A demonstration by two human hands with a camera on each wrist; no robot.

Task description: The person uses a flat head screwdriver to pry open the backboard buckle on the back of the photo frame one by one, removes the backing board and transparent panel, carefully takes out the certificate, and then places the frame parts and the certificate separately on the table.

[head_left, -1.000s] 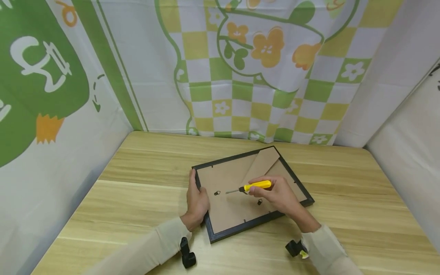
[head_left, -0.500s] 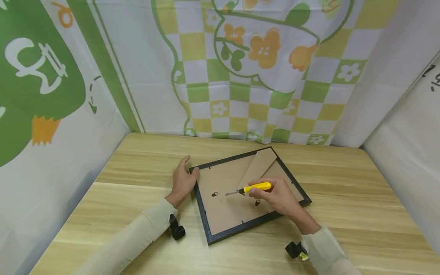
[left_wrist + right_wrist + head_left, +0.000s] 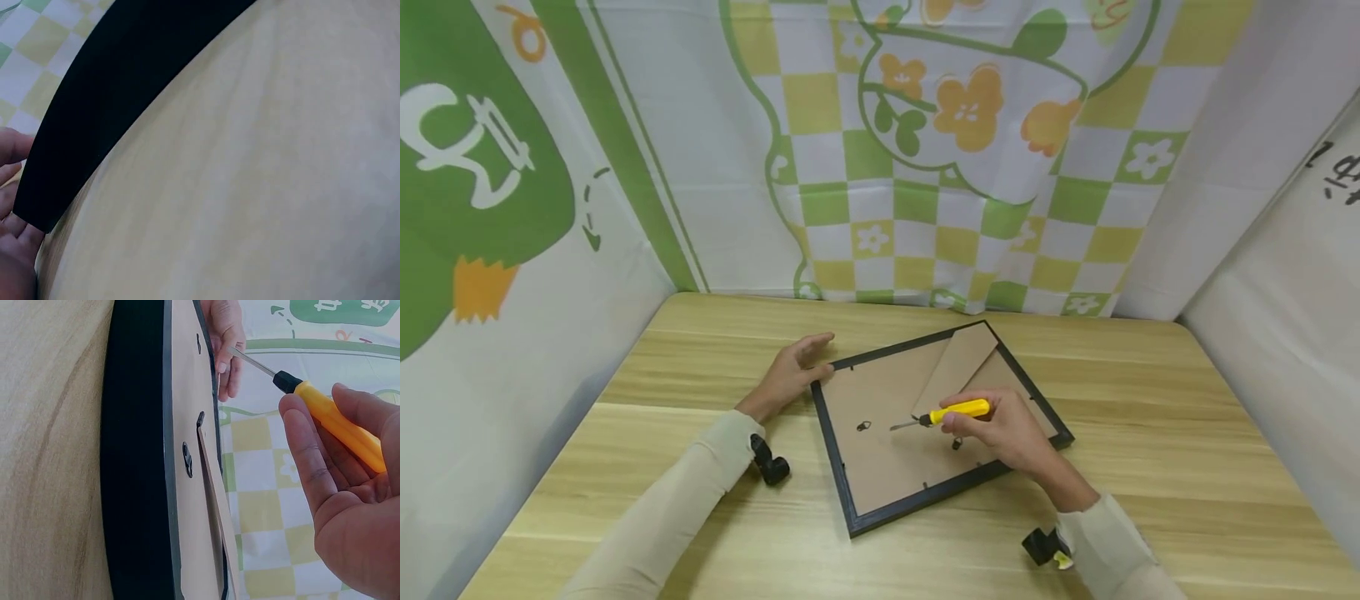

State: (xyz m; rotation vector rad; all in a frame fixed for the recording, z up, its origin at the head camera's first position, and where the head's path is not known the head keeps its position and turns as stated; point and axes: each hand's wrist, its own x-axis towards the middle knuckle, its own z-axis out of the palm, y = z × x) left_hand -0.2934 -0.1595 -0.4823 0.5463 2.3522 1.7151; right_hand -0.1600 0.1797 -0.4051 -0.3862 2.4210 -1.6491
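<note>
A picture frame (image 3: 891, 467) with a black border lies back side up on the table, its brown backing board and folded stand (image 3: 958, 362) facing up. My left hand (image 3: 786, 375) is at the far left corner, thumb on the border and the other fingers stretched out past it. In my right hand (image 3: 1011, 425) I hold a yellow-handled screwdriver (image 3: 958, 411) between thumb and fingers. Its metal shaft points left over the board, between two small hanging rings, the left ring (image 3: 863, 426) and the right ring (image 3: 957, 443). The right wrist view shows the screwdriver tip apart from the board.
The wooden table (image 3: 1150, 417) stretches out around the frame. A patterned cloth (image 3: 925, 200) hangs behind it, with white cloth sides at left and right. Small black tabs (image 3: 925, 485) line the inner border of the frame.
My left hand has slid from the frame's left side up to its far left corner, its fingers spreading outward. The right hand keeps hold of the screwdriver in nearly the same place.
</note>
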